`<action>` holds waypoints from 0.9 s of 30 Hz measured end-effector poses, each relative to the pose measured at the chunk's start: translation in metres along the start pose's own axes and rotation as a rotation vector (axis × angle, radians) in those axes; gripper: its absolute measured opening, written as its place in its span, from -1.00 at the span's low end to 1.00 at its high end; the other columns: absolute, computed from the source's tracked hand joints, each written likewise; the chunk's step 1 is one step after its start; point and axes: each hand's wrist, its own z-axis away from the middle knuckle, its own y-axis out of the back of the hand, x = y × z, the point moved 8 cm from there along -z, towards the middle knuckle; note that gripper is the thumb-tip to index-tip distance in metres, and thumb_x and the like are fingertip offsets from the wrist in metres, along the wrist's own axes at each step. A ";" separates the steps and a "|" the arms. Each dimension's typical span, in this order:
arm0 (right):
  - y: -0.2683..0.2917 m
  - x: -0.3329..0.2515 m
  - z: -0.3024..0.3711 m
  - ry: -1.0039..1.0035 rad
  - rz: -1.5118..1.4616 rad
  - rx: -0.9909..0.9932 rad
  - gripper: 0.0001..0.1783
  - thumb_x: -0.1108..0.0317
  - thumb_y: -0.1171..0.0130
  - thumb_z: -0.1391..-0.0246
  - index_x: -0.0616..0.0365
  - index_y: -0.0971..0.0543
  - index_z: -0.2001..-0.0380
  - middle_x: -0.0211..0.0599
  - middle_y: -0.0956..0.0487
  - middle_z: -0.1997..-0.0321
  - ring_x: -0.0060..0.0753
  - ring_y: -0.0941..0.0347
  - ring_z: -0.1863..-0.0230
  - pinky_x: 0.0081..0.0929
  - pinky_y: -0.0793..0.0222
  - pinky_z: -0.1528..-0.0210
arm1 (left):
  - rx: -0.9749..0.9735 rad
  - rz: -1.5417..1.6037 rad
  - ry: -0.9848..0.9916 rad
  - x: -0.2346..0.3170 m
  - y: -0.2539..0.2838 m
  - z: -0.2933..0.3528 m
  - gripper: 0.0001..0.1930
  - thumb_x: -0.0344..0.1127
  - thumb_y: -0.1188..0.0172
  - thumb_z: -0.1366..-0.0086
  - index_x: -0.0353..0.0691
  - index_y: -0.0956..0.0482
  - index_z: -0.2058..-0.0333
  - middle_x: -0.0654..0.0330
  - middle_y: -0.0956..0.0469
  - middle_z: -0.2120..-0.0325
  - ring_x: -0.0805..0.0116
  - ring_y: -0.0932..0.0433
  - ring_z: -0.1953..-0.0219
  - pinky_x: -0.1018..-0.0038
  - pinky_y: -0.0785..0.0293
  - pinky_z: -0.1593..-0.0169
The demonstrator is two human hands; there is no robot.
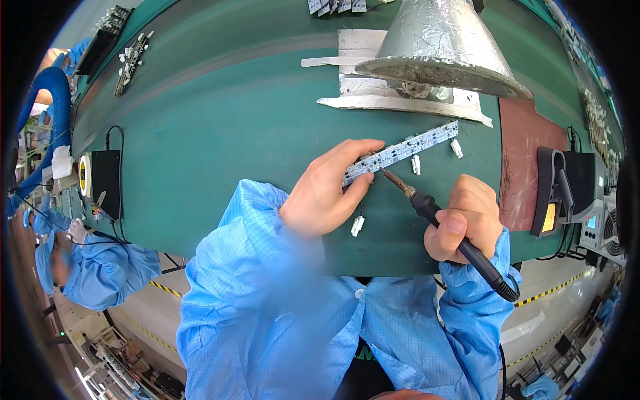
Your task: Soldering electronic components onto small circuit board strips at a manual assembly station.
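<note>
My left hand (333, 183) pinches the near-left end of a narrow white circuit board strip (413, 148), which slants up to the right above the green mat. Small dark and pale parts dot the strip. In my closed right hand (467, 223) is a black-handled soldering iron (421, 202), its metal tip meeting or nearly meeting the strip close to my left fingers. White connectors hang or lie along the strip's near side: one (456, 148) by the far end, another (416, 165) near the middle, and a third (357, 225) on a short dark wire below my left hand.
A foil-covered fume hood (447, 47) stands beyond the strip over a white-edged board (360, 40). To the right are a reddish mat (527, 167), an iron stand with yellow sponge (549, 217) and a soldering station (600, 230). A black device (105, 183) sits left; a co-worker (100, 267) is beyond.
</note>
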 end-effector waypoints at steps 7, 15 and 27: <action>0.000 0.000 0.000 0.000 0.008 0.038 -0.85 0.49 0.03 -0.16 0.15 -0.29 0.49 -0.36 -0.19 0.77 -0.47 -0.03 0.79 -0.43 0.10 0.73 | -0.001 -0.027 0.001 0.000 0.000 -0.001 -0.59 -0.57 -0.13 -0.25 -0.35 -0.46 -0.10 0.01 -0.58 0.14 0.18 -0.59 0.07 0.38 -0.48 -0.02; 0.051 0.027 0.018 -0.234 0.116 0.290 -0.71 0.36 0.07 -0.23 0.21 -0.30 0.58 -0.27 -0.24 0.70 -0.51 -0.05 0.68 -0.46 0.11 0.66 | -0.012 -0.035 -0.011 0.006 0.000 -0.001 -0.60 -0.59 -0.12 -0.23 -0.34 -0.50 -0.08 0.04 -0.57 0.21 0.17 -0.58 0.18 0.39 -0.47 0.05; 0.046 0.041 0.014 -0.245 0.119 0.277 -0.68 0.44 0.08 -0.21 0.25 -0.28 0.64 -0.33 -0.24 0.73 -0.59 -0.03 0.68 -0.48 0.13 0.62 | -0.007 -0.037 0.040 0.005 0.001 -0.002 -0.61 -0.58 -0.14 -0.22 -0.36 -0.52 -0.05 0.01 -0.57 0.21 0.18 -0.58 0.18 0.41 -0.46 0.05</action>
